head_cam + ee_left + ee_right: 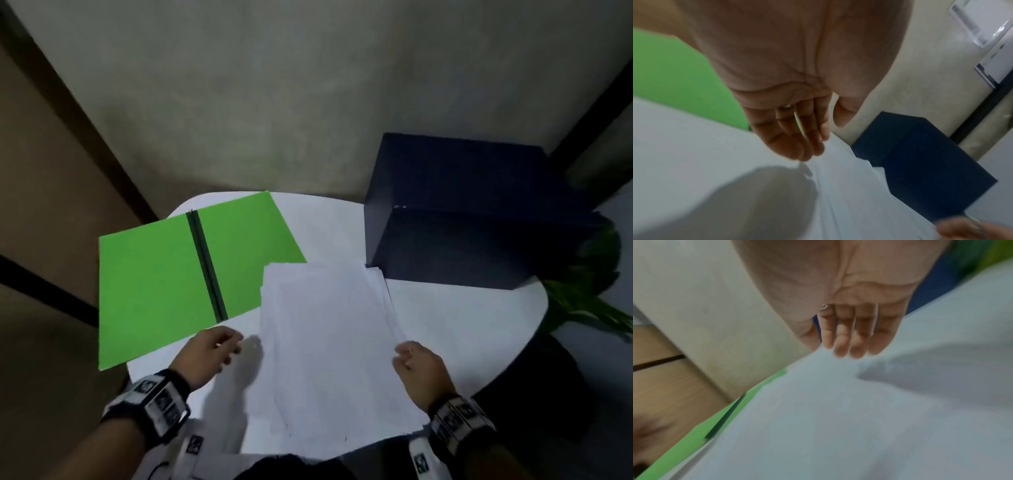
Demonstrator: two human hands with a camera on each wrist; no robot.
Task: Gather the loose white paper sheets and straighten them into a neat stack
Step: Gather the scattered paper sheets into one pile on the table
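White table [445, 308] holds unmarked paper sheets [329, 342].

Loose stack of white paper sheets [329, 346] sits centre-front on the round white table [462, 322]. Open green folder [154, 274] lies left of it, its right corner tucked under the sheets. Dark blue rectangular box [462, 212] behind-right. Left hand [209, 353] and right hand [421, 370] flank the stack.
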